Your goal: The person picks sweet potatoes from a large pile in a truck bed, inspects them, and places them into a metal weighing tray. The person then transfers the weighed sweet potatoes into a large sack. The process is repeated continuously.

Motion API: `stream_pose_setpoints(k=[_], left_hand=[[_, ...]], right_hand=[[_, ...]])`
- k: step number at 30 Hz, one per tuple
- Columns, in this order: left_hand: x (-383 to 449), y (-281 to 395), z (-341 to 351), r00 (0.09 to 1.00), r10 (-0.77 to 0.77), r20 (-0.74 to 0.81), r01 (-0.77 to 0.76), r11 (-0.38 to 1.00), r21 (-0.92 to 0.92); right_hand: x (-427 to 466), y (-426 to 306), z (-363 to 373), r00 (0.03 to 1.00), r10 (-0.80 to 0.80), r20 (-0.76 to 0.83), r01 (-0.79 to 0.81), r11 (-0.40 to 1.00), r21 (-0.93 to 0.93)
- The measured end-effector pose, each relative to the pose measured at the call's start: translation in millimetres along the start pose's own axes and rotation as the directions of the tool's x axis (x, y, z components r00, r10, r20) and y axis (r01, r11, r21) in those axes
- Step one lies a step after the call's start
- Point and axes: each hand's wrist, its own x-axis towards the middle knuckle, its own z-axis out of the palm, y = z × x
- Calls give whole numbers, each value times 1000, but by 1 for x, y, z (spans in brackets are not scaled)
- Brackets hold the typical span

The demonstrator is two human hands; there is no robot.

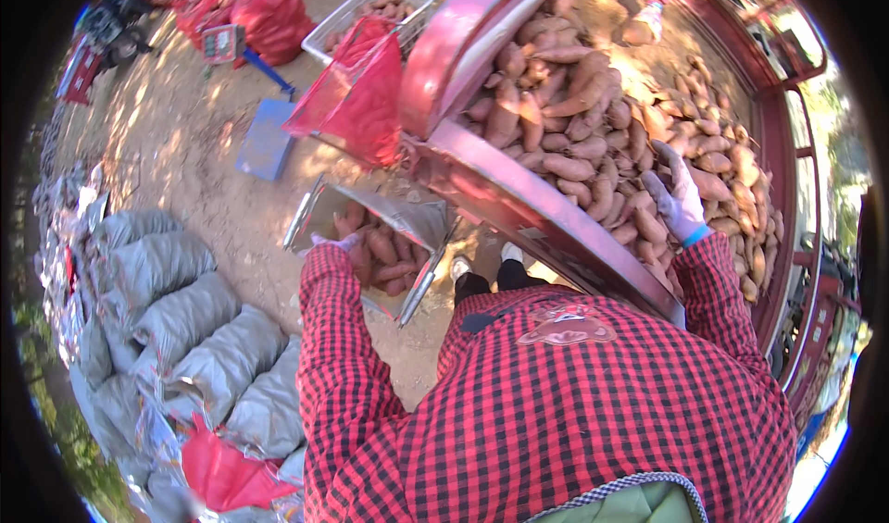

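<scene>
Sweet potatoes [590, 134] lie heaped in the bed of a red metal truck or trailer, to the right. My right hand [677, 197], in a pale glove with a blue cuff, is over the heap with thumb and fingers spread; nothing shows held in it. My left hand [337, 242], in a pale glove, is at the left side of an open grey sack [417, 214] spread on a metal frame, beside sweet potatoes [382, 252] inside it. Its fingers are partly hidden, so its grip is unclear.
The red side panel [542, 210] stands between sack and heap. Filled grey sacks [222, 356] lie at the left. A blue platform scale [265, 138], red mesh bags [271, 16] and a white crate [323, 37] stand beyond. Another person's gloved hand [646, 24] is at the heap's far side.
</scene>
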Motion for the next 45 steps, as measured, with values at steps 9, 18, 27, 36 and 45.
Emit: stream_pose_setpoints(k=[9, 18, 27, 36, 45], left_hand=[[-190, 42, -11, 676, 595, -435, -630, 160, -760], [-372, 182, -74, 20, 945, -326, -618, -245, -747], [-395, 299, -14, 301, 878, 373, -275, 454, -847], [-385, 332, 8, 384, 637, 669, -167, 760, -628], [-376, 332, 16, 232, 684, 692, 346, 607, -716]], right_hand=[[-37, 158, -85, 816, 567, -110, -553, 714, -429], [-46, 184, -45, 883, 432, -183, -418, 545, -727], [-43, 115, -48, 878, 439, 191, -310, 825, -473], [-41, 128, -22, 840, 474, 266, -449, 881, -152], [-63, 18, -22, 980, 151, 127, -151, 988, -5]])
